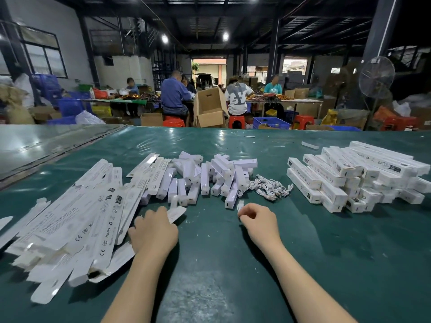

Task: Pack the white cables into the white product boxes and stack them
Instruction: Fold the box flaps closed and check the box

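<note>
A heap of flat, unfolded white product boxes [77, 220] covers the left of the green table [303, 252]. My left hand [152, 229] rests on the heap's right edge, fingers curled on a box flap [177, 212]. Small white inner pieces [210, 178] lie piled in the middle. A tangle of white cables [272, 186] lies just right of them. My right hand [257, 221] is in front of the cables, fingers curled around a small white cable end [240, 206]. Closed, packed boxes [354, 176] are stacked at the right.
A bare grey table section [35, 145] adjoins at far left. Scraps of white card [310, 145] lie near the far edge. Beyond the table, several people sit at workbenches among cardboard cartons [210, 108], blue crates and red stools; a standing fan [376, 78] is at the right.
</note>
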